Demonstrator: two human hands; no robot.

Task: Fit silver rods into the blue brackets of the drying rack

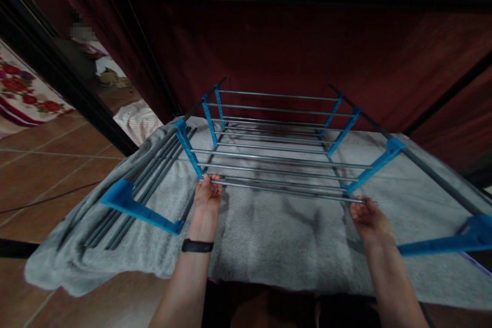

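Observation:
A partly assembled rack of grey metal tubes and blue plastic brackets (189, 149) lies on a grey blanket (265, 246). In front of its nearest crossbars, a thin metal tube (288, 192) runs from side to side between my hands. My left hand (208, 192) has its fingers closed around the tube's left end, close to the foot of a blue bracket. At the other end, my right hand (369, 216) pinches the tube below the right-hand bracket (378, 166). Whether the tube's ends touch the brackets is hard to tell. Blue end brackets (144, 211) stick out nearer me on both sides.
Several loose grey tubes (154, 179) lie on the blanket at the left. Dark red fabric (277, 51) hangs behind the rack, with black metal bars (126, 133) around it. Tiled floor (57, 169) with a thin cable (49, 198) shows at the left.

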